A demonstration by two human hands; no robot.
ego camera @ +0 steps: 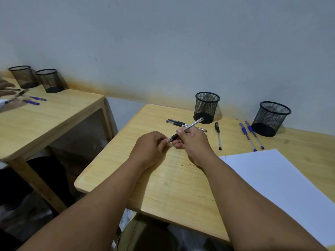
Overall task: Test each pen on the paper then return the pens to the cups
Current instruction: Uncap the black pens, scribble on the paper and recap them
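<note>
My right hand (193,142) grips a black pen (192,126) by its barrel, the far end pointing up toward the left mesh cup (206,106). My left hand (150,146) pinches the pen's near end, where the tip or cap is hidden by the fingers. Two black pens (178,123) lie crossed behind my hands. Another black pen (218,135) lies to the right of them. Two blue pens (251,135) lie in front of the right mesh cup (271,117). White paper (275,178) lies at the right of the wooden table (172,187).
A second wooden table (54,113) stands to the left with two mesh cups (36,78) and several pens (34,100). Another person's hand (5,88) is at its left edge. A gap separates the two tables. A grey wall rises behind.
</note>
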